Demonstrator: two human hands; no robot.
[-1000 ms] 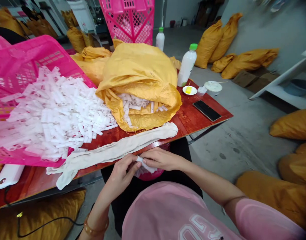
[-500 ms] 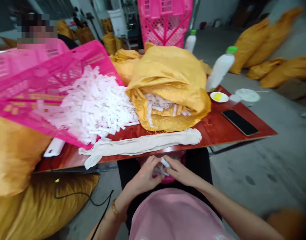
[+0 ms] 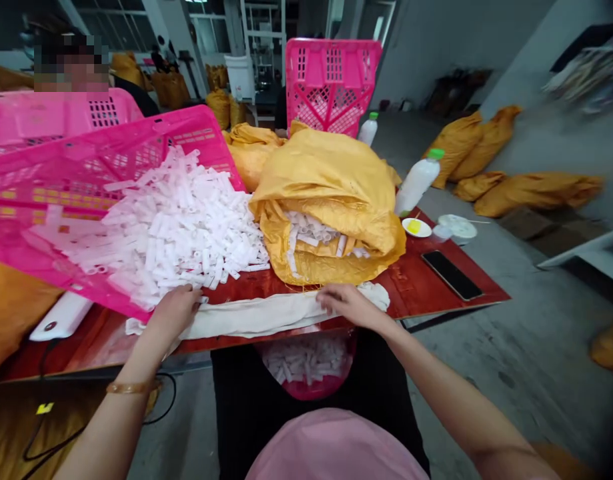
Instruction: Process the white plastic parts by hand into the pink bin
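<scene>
At the front edge of a heap of short white plastic tubes [image 3: 186, 227], my left hand [image 3: 179, 308] has its fingers closed around a tube whose white end shows by the fingertips. My right hand [image 3: 347, 305] hovers over or touches the right part of a long white cloth [image 3: 256, 316], fingers loosely curled and apart, with nothing visible in them. The heap spills from a tilted pink crate [image 3: 213, 137] onto the red table. Between my legs, a pink container [image 3: 313, 392] holds more white tubes.
A yellow woven sack [image 3: 331, 167] with tubes in its mouth lies on the table [image 3: 401, 307]. To its right are a white bottle [image 3: 419, 183], a small dish [image 3: 416, 228] and a phone [image 3: 451, 275]. A white device [image 3: 61, 317] with a cable sits left. Another person sits across.
My hands were together above my lap, working a white piece. They have parted: the left went to the heap's front edge, the right to the cloth. The view has tilted up.
</scene>
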